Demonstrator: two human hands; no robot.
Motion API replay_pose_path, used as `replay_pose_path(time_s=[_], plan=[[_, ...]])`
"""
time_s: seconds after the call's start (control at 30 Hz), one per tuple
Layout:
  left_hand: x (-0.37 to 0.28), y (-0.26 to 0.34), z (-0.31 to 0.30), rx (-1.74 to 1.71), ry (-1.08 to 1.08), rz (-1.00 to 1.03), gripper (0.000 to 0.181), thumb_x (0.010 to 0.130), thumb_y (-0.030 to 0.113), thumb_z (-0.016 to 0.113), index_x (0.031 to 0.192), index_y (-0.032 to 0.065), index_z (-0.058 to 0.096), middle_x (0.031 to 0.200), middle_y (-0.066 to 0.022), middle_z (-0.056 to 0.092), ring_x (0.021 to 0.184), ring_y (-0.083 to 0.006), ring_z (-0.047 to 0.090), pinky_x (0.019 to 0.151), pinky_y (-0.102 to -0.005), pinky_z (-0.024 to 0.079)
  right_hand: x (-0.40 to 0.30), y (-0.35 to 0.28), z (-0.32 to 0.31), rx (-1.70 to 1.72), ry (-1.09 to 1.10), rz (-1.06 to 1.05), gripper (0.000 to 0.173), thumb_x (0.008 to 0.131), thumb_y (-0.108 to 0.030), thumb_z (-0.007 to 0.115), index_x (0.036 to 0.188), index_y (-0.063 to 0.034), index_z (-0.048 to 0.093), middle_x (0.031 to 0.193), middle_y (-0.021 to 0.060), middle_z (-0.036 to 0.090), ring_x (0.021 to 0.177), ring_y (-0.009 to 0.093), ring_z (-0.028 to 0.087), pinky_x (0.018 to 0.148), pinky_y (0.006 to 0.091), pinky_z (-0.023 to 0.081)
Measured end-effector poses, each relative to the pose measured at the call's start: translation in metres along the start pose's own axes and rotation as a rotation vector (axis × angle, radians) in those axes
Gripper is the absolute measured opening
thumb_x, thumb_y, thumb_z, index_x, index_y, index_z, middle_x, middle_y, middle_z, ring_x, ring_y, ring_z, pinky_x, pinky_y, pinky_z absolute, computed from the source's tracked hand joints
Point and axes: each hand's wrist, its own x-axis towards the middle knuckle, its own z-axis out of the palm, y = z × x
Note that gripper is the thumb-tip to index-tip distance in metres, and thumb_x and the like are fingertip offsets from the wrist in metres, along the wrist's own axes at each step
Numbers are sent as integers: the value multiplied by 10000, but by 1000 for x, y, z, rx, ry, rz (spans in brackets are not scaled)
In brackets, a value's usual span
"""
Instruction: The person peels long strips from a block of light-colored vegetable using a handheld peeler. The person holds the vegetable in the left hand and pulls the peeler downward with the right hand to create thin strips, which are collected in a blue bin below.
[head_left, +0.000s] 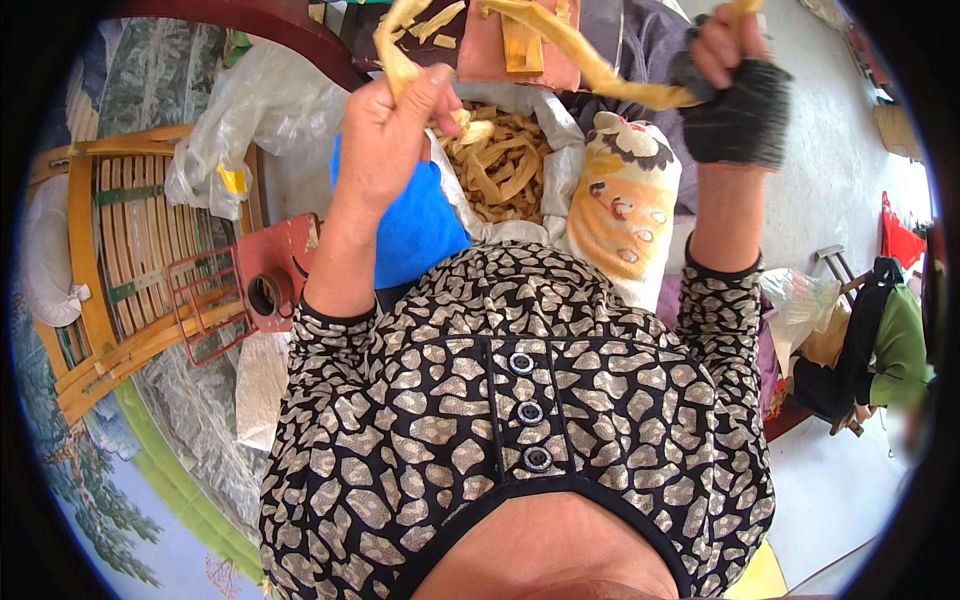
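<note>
My left hand (394, 135), bare, grips a pale yellow fibrous strip (577, 60) near the top left of centre; a shorter curl of it pokes out by the fingertips. At the upper right, my right hand (727, 90), in a dark fingerless glove, is closed on the same kind of strip, which sags between both hands. Whether it is one single piece cannot be told. Below the strip, a white-lined sack (562, 150) holds a heap of brownish yellow strips (506, 169). Beyond it a wooden block (523, 45) lies on a pink cloth (480, 52), with short cut pieces (442, 22) at its left.
A blue cloth (420, 225) and a patterned towel (622, 210) flank the sack. At left are a slatted wooden chair (90, 247), a clear plastic bag (262, 105) and a red stool (274, 240) with a metal rack. Another person (896, 337) is at the far right.
</note>
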Motion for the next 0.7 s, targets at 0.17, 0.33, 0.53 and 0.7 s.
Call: replay_pose_path(time_s=[0.17, 0.33, 0.53, 0.7], plan=[[3, -93, 26, 422, -378, -401, 270, 808, 247, 622, 849, -13, 563, 774, -113, 588, 702, -197, 583, 607, -319, 471, -10, 55, 4, -343, 60, 146, 135, 818, -174, 617, 863, -51, 584, 648, 26, 554, 628, 106, 535, 591, 231, 435], [-13, -115, 32, 792, -401, -54, 474, 808, 309, 584, 1141, -8, 472, 1107, -170, 513, 1006, -315, 524, 841, -383, 450, -32, 83, -2, -1276, -147, -416, 123, 764, -185, 652, 852, -100, 638, 728, 59, 587, 646, 199, 562, 621, 295, 453], [-7, -51, 62, -752, -259, -595, 382, 929, 359, 413, 1108, 34, 507, 993, -41, 597, 766, -161, 611, 655, -306, 504, -61, 102, 9, -1452, -569, -431, 271, 677, -116, 623, 945, -153, 605, 923, 63, 586, 876, 264, 564, 730, 369, 462], [4, -63, 38, -1060, -352, -621, 270, 940, 255, 422, 1104, 63, 517, 960, -66, 604, 837, -159, 595, 682, -274, 490, -76, 118, 6, -1334, -611, -245, 229, 736, -149, 614, 964, -135, 618, 878, 106, 600, 818, 295, 587, 732, 361, 468]])
